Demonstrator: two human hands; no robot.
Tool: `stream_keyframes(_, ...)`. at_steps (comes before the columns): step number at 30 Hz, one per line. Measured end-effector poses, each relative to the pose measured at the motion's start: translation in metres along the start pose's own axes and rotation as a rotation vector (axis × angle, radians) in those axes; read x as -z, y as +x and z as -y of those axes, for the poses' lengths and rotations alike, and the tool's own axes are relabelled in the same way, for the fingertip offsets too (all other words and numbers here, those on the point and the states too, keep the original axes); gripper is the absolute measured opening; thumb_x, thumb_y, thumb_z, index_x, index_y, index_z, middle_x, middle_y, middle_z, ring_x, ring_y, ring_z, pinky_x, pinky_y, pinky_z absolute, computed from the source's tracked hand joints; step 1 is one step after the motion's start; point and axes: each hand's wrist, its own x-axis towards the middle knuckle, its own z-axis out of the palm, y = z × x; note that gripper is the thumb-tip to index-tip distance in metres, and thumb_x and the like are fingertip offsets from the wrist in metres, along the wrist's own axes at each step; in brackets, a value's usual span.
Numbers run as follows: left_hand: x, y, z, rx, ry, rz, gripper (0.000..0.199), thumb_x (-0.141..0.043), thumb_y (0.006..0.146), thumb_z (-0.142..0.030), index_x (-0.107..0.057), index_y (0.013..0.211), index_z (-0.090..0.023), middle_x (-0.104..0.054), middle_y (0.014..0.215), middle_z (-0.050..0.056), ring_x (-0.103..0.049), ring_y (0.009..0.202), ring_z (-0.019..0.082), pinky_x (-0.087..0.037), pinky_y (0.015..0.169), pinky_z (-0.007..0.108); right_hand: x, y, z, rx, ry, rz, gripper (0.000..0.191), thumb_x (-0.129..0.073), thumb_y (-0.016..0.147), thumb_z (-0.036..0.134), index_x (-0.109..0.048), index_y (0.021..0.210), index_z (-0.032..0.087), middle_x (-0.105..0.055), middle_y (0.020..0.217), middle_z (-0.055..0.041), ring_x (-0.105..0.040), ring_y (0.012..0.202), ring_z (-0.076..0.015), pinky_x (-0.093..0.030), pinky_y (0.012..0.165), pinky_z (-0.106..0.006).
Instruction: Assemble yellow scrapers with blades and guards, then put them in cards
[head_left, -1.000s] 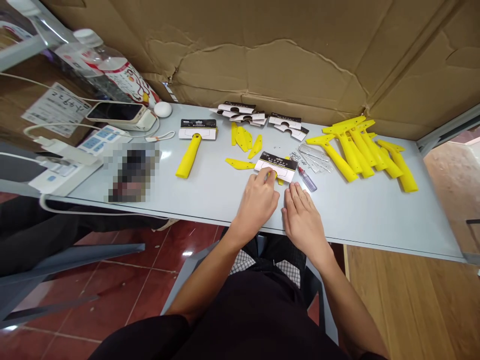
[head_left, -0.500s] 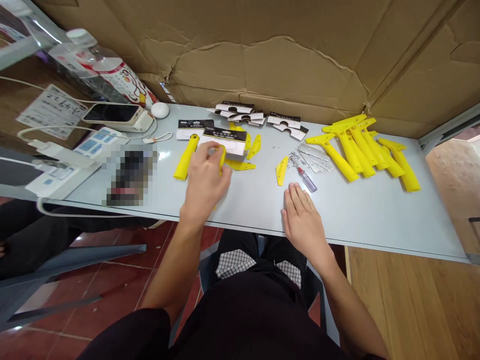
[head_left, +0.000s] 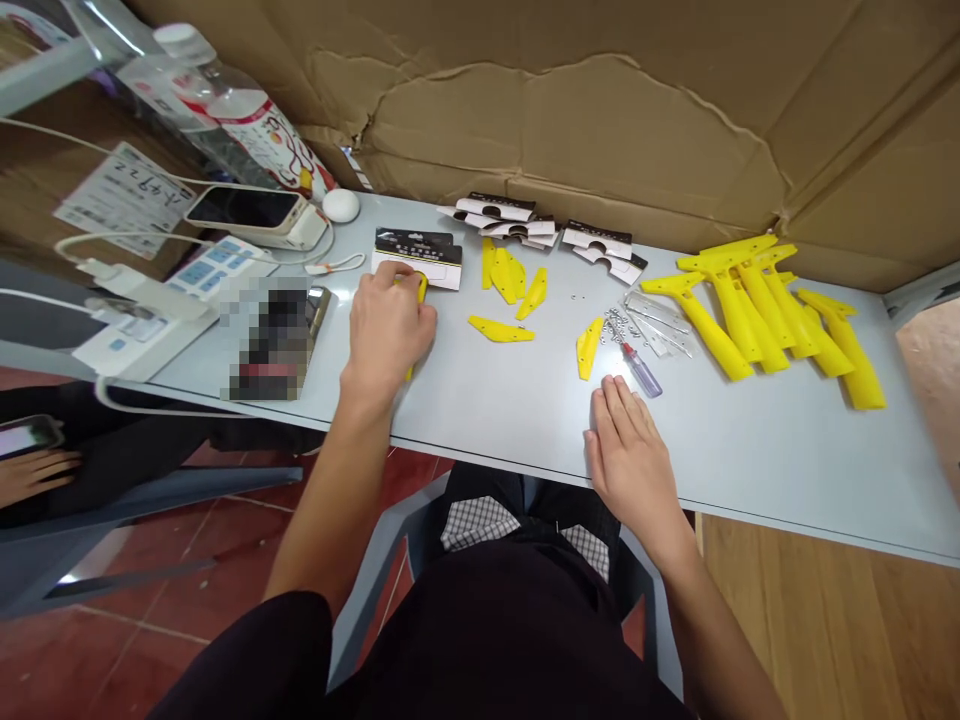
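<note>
My left hand (head_left: 386,325) is closed over a yellow plastic handle (head_left: 422,289), which shows at its fingertips and below the palm. Most of that handle is hidden. Just behind the fingers lie black-and-white header cards (head_left: 427,262), overlapping each other. My right hand (head_left: 630,440) rests flat at the table's front edge, fingers stretched out and holding nothing. Beyond its fingertips are a small purple-handled screwdriver (head_left: 643,371), a loose yellow blade-shaped piece (head_left: 589,350) and a heap of small screws (head_left: 619,326).
Several T-shaped yellow handles (head_left: 750,310) are piled at the right, near clear thin strips (head_left: 660,322). More yellow pieces (head_left: 504,272) and folded cards (head_left: 499,208) lie mid-table. Leftward are a power strip (head_left: 172,310), a phone (head_left: 244,207) and bottles (head_left: 247,130). Another person's hand (head_left: 34,475) shows.
My left hand has moved left with the yellow handle and its card, onto the other card and handle beside it. My right hand stays put on the table. The view has shifted slightly.
</note>
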Motion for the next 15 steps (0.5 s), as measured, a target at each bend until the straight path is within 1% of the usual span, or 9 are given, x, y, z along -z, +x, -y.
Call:
stream_keyframes(2,-0.001,-0.001,-0.001,0.009,0.011,-0.015,0.032,-0.05,0.093,-0.02,-0.075,0.113,-0.025,-0.067,0.142,0.015,-0.063,0.125,0.039,-0.052,0.107,0.061,0.0,0.0,0.0,0.002,-0.002,-0.003,0.058,-0.042,0.112,0.023,-0.045,0.166,0.002,-0.043,0.173,-0.0253,-0.032,0.167,-0.0359,-0.037,0.134,-0.061)
stream_keyframes(5,-0.002,-0.001,-0.002,0.006,0.008,-0.041,0.031,-0.053,0.094,-0.025,-0.076,0.114,-0.025,-0.068,0.141,0.015,-0.063,0.124,0.041,-0.052,0.105,0.063,0.001,0.0,0.0,0.004,-0.017,0.002,0.056,-0.041,0.112,0.023,-0.048,0.163,0.0,-0.044,0.172,-0.026,-0.034,0.166,-0.0363,-0.038,0.134,-0.061)
stream_keyframes(9,0.004,-0.003,-0.005,0.037,-0.004,-0.042,0.033,-0.057,0.095,-0.031,-0.076,0.122,-0.025,-0.067,0.143,0.015,-0.06,0.131,0.044,-0.048,0.109,0.066,0.002,0.001,0.001,0.0,-0.024,0.002,0.055,-0.041,0.112,0.023,-0.05,0.161,-0.001,-0.045,0.171,-0.0258,-0.035,0.166,-0.0362,-0.038,0.134,-0.059)
stream_keyframes(12,0.01,-0.005,-0.01,0.039,-0.023,-0.027,0.034,-0.057,0.099,-0.033,-0.075,0.128,-0.027,-0.064,0.149,0.014,-0.056,0.137,0.045,-0.046,0.112,0.068,0.003,0.002,0.001,-0.002,-0.015,-0.006,0.055,-0.042,0.111,0.023,-0.051,0.16,-0.002,-0.047,0.17,-0.0259,-0.037,0.165,-0.0363,-0.038,0.134,-0.059)
stream_keyframes(15,0.014,-0.009,-0.019,0.009,-0.059,-0.042,0.035,-0.059,0.099,-0.033,-0.074,0.131,-0.027,-0.064,0.149,0.012,-0.056,0.138,0.042,-0.046,0.116,0.063,0.003,0.003,0.001,-0.009,0.005,-0.01,0.055,-0.043,0.111,0.023,-0.052,0.16,0.0,-0.048,0.169,-0.0255,-0.038,0.165,-0.036,-0.039,0.133,-0.06)
